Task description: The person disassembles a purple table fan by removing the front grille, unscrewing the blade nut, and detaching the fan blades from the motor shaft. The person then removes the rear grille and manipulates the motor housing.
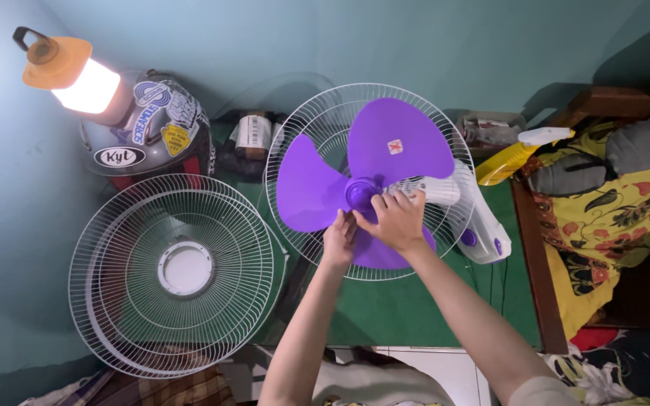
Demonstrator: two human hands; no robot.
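A purple three-bladed fan propeller [396,143] sits on the hub of a white electric fan lying on its back, inside the rear wire guard [302,128]. My right hand [398,220] grips the propeller at its centre hub, fingers curled over it. My left hand [338,239] holds the lower edge of the left blade beside the hub. The fan's white body with purple knobs [479,225] extends to the right.
The detached front wire guard [174,271] leans at the left. A stickered grey helmet [148,128] and a lit orange-topped lantern [69,75] stand at the back left. A yellow spray bottle [517,154] and patterned cloth [603,210] lie right. A green mat [400,308] covers the floor.
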